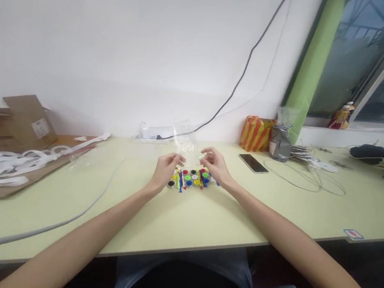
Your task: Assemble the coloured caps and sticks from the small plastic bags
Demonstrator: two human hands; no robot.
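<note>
Between my two hands a clear plastic bag stands up from the table, crumpled and see-through. My left hand pinches its lower left edge between thumb and fingers. On the other side, my right hand has its fingers curled together at the bag's right edge. Just below and behind the hands lies a cluster of small round pieces with red, yellow, green, blue, white and black centres. Thin coloured plastic sticks lie in bunches across them. The hands partly cover the cluster's ends.
A phone lies right of my hands, with a striped bag and thin cables beyond. A power strip sits by the wall. Leftward are a thick grey cable, white strips and a cardboard box.
</note>
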